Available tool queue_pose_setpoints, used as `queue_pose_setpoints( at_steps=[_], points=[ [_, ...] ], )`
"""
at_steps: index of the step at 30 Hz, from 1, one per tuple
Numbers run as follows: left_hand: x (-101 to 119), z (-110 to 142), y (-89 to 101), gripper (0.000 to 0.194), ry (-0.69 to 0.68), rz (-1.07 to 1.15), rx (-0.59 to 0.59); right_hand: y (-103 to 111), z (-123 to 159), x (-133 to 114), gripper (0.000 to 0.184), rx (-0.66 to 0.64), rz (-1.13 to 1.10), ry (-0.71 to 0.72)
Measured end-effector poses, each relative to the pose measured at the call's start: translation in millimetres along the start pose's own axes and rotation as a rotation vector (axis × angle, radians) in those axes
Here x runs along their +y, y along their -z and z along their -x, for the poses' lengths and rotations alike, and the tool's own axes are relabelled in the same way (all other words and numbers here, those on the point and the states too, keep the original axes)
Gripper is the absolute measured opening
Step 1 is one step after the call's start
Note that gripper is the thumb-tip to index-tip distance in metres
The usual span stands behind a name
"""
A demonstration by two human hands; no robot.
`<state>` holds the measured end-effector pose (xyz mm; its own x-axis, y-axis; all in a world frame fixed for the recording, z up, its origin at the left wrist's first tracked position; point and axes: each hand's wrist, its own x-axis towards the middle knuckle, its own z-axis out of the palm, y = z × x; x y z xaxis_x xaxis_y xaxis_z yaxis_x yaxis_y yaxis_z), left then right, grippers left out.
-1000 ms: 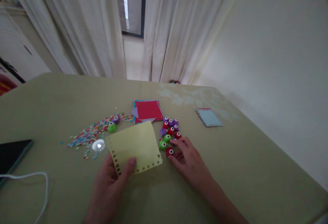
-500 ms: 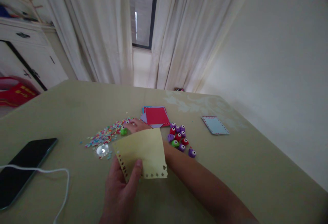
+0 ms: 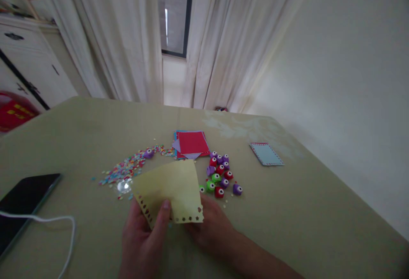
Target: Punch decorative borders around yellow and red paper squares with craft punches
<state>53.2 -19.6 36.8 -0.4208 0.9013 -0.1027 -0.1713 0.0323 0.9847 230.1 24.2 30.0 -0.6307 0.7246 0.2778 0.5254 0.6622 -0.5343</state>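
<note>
Pretty busy table (image 3: pixel 306 223): phone (image 3: pixel 24 196) and white cable (image 3: pixel 73 228) at lower left, paper confetti (image 3: pixel 124 171) left of centre with one purple eyed gadget (image 3: pixel 148 153) on it, shiny disc (image 3: pixel 124 186) just below. Red-topped paper stack (image 3: pixel 193 143) sits mid-frame, a bunch of eyed gadgets (image 3: pixel 220 169) right of centre, pale blue card (image 3: pixel 266 154) further right. Half a second ago the right hand (image 3: pixel 220 232) was up by the confetti; now it's back behind the yellow sheet's lower right corner, and the green gadget that was on the confetti is gone from there. The yellow sheet (image 3: pixel 174 185) is lower centre, squarish so no real long axis, punched edges facing the bottom and lower left. Left hand (image 3: pixel 143 238) pinches it, thumb on top; right fingers are hidden, can't tell their grip.
</note>
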Motion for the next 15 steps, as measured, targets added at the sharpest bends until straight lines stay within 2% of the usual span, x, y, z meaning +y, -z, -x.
queue_pose_setpoints(
  at_steps=[3, 5, 7, 10, 15],
  points=[
    [0.1, 1.9, -1.8, 0.053, 0.013, -0.028, -0.022, 14.8, 29.0, 1.0, 0.028, 0.129, -0.25, -0.213],
    [1.4, 3.5, -3.1, 0.053, 0.049, -0.036, -0.028, 24.3, 35.2, 1.4, 0.024, 0.218, -0.402, -0.308],
    [3.1, 4.9, -3.6, 0.053, 0.094, -0.04, -0.027, 30.8, 33.7, 2.0, 0.025, 0.274, -0.676, -0.387],
    [5.7, 6.2, -3.2, 0.049, 0.131, -0.057, -0.04, 34.9, 28.7, 3.4, 0.034, 0.285, -1.117, -0.499],
    [9.6, 3.9, -2.9, 0.056, 0.117, -0.108, -0.007, 38.9, 28.2, 4.1, 0.031, 0.228, -1.403, -0.638]
  ],
)
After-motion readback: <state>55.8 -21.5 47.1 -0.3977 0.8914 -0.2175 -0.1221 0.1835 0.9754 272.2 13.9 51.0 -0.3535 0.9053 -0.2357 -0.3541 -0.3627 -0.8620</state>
